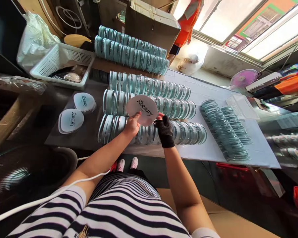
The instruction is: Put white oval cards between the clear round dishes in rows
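Note:
My left hand (133, 125) is closed on a round white card (141, 109) printed "Sbeauty", the thumb on its printed face. At the card's lower right edge is my right hand (165, 131), in a black fingerless glove, its fingers curled in against the rim; the exact contact is partly hidden. Beneath both hands, rows of round glass discs (188, 133) stand on edge, packed side by side along the table. To the left lie two small stacks of matching round cards, a nearer stack (71, 121) and a farther stack (84, 102).
More glass discs (131, 55) stand in rows at the back, and slanting rows (223, 132) lie at the right of the table (188, 154). A white basket (62, 53) sits at the back left, before a cardboard box (151, 33). A white cord (52, 192) crosses my left arm.

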A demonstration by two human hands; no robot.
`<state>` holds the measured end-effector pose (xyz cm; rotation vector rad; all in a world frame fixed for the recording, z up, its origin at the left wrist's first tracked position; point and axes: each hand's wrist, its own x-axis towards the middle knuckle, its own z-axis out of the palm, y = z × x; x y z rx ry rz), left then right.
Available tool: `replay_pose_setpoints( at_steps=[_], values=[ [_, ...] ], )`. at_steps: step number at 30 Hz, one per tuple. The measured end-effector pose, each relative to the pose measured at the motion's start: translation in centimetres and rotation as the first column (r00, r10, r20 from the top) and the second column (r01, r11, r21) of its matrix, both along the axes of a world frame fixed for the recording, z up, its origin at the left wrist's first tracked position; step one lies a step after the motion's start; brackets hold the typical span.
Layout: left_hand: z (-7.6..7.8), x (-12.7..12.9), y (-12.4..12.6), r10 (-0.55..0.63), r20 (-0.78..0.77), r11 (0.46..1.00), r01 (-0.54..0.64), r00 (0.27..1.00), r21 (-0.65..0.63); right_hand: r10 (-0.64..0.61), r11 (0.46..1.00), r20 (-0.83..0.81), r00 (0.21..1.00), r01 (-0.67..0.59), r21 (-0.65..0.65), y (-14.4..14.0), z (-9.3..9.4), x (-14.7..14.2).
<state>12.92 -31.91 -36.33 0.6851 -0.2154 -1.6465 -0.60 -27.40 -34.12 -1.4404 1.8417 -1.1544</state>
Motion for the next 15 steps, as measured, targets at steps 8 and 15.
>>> replay_pose_setpoints(
  at_steps=[8, 15],
  values=[
    [0.8, 1.4, 2.9, -0.04, 0.16, 0.998, 0.047, 0.986, -0.038, -0.007, 0.979, -0.608, 0.794, -0.12, -0.167, 2.6, 2.9, 4.7],
    [1.3, 4.7, 0.2, 0.105, 0.055, 0.994, -0.106, 0.993, 0.012, -0.204, 0.979, -0.523, 0.827, 0.166, -0.119, 7.5, 2.9, 3.7]
  ],
)
